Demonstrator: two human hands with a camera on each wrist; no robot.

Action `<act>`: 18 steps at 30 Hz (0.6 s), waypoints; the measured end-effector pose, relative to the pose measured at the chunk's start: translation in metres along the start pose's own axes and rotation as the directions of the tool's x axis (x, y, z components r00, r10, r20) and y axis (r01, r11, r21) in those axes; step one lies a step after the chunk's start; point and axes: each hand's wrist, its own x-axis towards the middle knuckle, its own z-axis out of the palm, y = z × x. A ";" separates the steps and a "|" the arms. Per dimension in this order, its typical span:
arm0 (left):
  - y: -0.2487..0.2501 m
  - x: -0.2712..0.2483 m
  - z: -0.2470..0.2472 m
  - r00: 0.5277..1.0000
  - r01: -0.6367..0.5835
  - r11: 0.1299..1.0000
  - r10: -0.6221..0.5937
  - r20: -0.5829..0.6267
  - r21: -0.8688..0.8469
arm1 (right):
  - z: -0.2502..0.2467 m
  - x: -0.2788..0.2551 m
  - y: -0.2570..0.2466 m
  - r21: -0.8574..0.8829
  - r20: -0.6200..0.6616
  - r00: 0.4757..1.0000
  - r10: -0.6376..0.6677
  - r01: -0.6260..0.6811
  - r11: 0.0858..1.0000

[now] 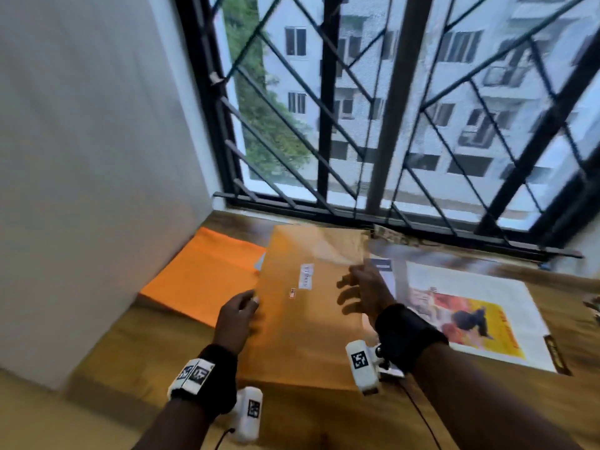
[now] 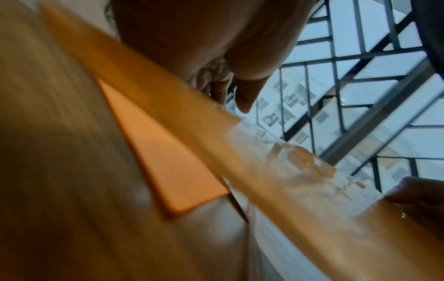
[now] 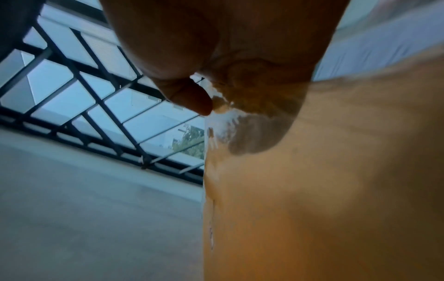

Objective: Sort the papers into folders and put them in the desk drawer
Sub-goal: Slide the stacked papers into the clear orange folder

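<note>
A translucent amber folder (image 1: 302,306) with a small white label is held tilted above the wooden desk (image 1: 130,345), in the middle of the head view. My left hand (image 1: 242,308) pinches its left edge with curled fingers. At its right edge, my right hand (image 1: 357,287) grips it. In the right wrist view the thumb (image 3: 192,98) is on the near side and the fingers show through the amber folder (image 3: 312,180). The left wrist view shows the amber folder (image 2: 276,171) running edge-on under my left thumb (image 2: 242,95).
A bright orange folder (image 1: 201,274) lies flat at the left, next to a white wall (image 1: 81,190). At the right, a white sheet with a yellow and red picture (image 1: 470,313) lies in a clear sleeve. A barred window (image 1: 389,125) closes off the desk's far side.
</note>
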 end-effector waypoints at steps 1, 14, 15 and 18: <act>-0.006 0.000 -0.015 0.999 0.015 1.000 -0.016 -0.042 -0.003 | 0.016 0.005 0.000 -0.031 0.023 1.000 0.009 -0.008 1.000; -0.050 0.015 -0.120 0.957 0.229 0.908 -0.143 -0.252 0.352 | 0.138 0.056 0.058 -0.317 0.132 0.985 0.111 -0.064 0.946; -0.050 0.017 -0.121 0.956 0.228 0.883 -0.123 -0.266 0.410 | 0.137 0.058 0.062 -0.370 0.118 0.988 0.103 -0.053 0.928; -0.045 0.023 -0.117 0.954 0.217 0.803 -0.054 -0.296 0.554 | 0.124 0.060 0.065 -0.480 0.079 0.996 0.038 0.005 0.878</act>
